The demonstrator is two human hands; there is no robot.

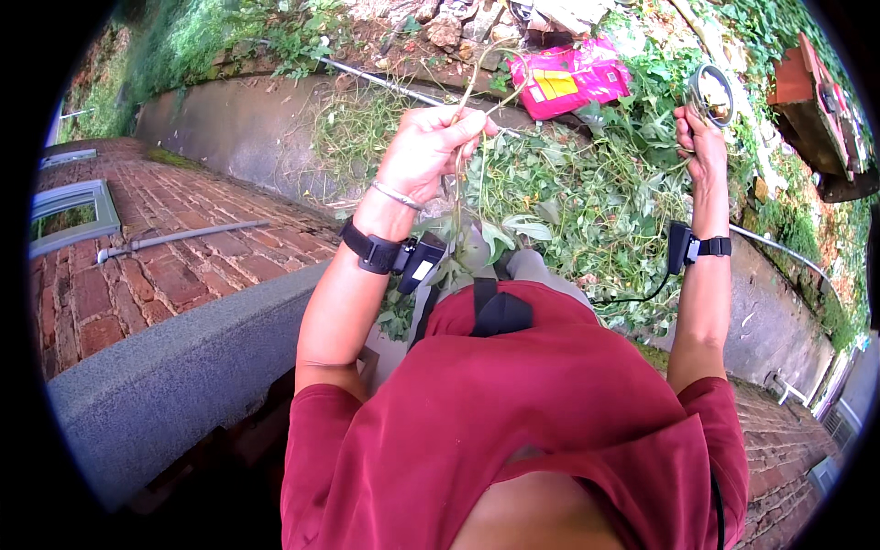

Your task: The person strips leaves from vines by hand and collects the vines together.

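Note:
My left hand (433, 151) is closed around a thin vine stem (469, 92), pinched between thumb and fingers. The stem loops up above the fist, and its leafy end (495, 240) hangs down in front of my legs. Out to the right, my right hand (701, 137) is raised with its fingers curled at a round, grey-rimmed thing (712, 94) with a pale middle. Whether that is a cup, a ring or some tool, I cannot tell. Below and between both hands lies a wide heap of cut green vines (568, 202).
A bright pink bag (573, 78) with a yellow patch lies on the ledge ahead. A low concrete wall (238, 128) and a thin pipe (385, 84) run across. At the left stands a brick wall (156, 275); a rusty-red box-like object (807, 101) sits far right.

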